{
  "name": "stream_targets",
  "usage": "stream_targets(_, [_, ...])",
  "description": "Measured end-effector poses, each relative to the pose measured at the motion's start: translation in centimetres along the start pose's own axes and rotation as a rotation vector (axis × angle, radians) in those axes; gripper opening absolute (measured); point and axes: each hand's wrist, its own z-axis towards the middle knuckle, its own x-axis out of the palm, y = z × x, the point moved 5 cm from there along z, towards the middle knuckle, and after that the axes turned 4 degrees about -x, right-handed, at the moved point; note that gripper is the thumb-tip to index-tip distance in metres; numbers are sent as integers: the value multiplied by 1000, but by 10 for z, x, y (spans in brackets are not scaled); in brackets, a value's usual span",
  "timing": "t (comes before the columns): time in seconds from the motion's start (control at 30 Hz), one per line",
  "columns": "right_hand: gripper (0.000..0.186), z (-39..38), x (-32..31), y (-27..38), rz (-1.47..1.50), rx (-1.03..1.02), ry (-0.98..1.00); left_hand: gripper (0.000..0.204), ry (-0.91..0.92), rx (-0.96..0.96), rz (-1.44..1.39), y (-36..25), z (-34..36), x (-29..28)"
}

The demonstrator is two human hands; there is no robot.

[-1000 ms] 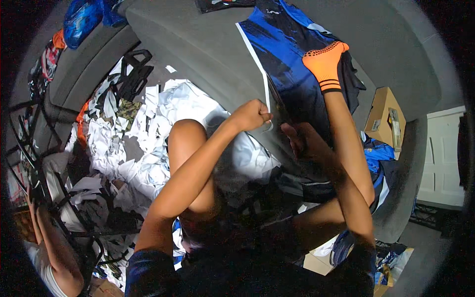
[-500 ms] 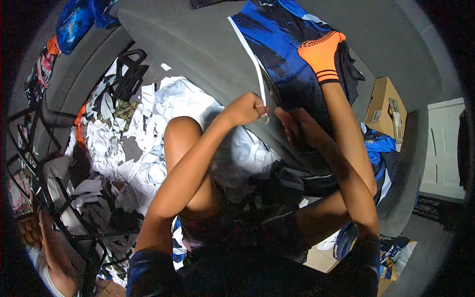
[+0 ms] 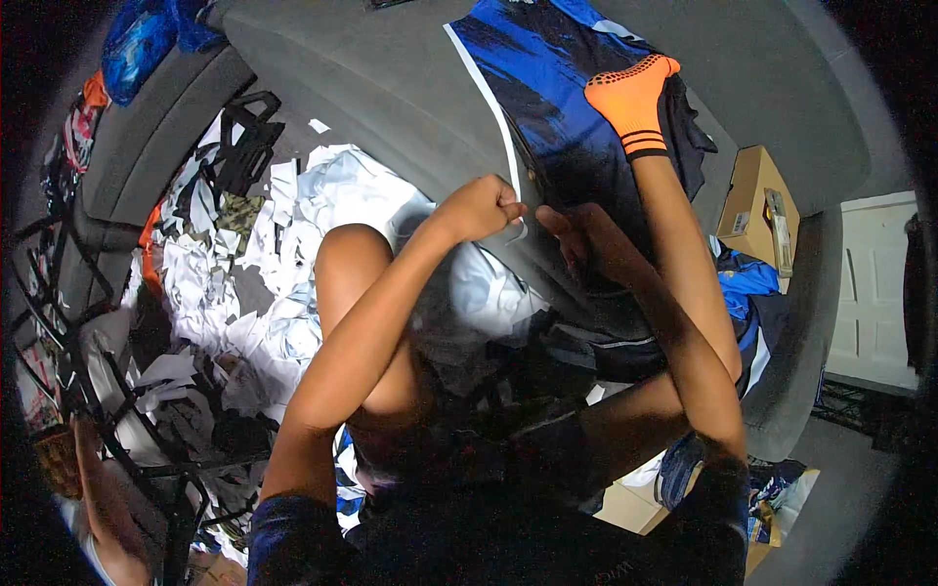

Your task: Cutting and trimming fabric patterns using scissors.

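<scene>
A blue-and-black garment (image 3: 557, 98) with a white strip (image 3: 486, 93) along its left edge is spread over the grey upholstered seat. My left hand (image 3: 479, 207) is closed, pinching the lower end of that strip between thumb and fingers. Close by on the right, my right hand (image 3: 591, 244) is curled in shadow over the dark lower part of the garment. What its fingers hold, if anything, is too dark to make out. My foot in an orange grip sock (image 3: 630, 103) rests on the garment's right side.
White fabric scraps (image 3: 283, 264) are heaped on the floor at left, beside a black metal frame (image 3: 127, 391). An open cardboard box (image 3: 757, 200) and blue cloth (image 3: 747, 283) lie at right. Another person's arm (image 3: 103, 498) shows at lower left, and a white door (image 3: 874, 283) stands far right.
The whole view has shifted a little. Both hands keep nearly the same places, and my left hand still grips the white strip.
</scene>
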Motion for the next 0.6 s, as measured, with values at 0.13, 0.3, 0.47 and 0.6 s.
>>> stream_targets(0.13, [50,2,-3,-2,-10,-54,4,27,13,-17,-10,-1,1,-1])
stream_targets(0.3, [47,12,-3,-6,56,-20,-1,27,0,-47,37,3,2,-1])
stream_targets(0.47, [46,23,-4,0,-83,17,-14,25,24,20,13,4,4,1])
stream_targets(0.6, [47,26,-2,3,-50,94,-22,21,39,104,4,0,3,1])
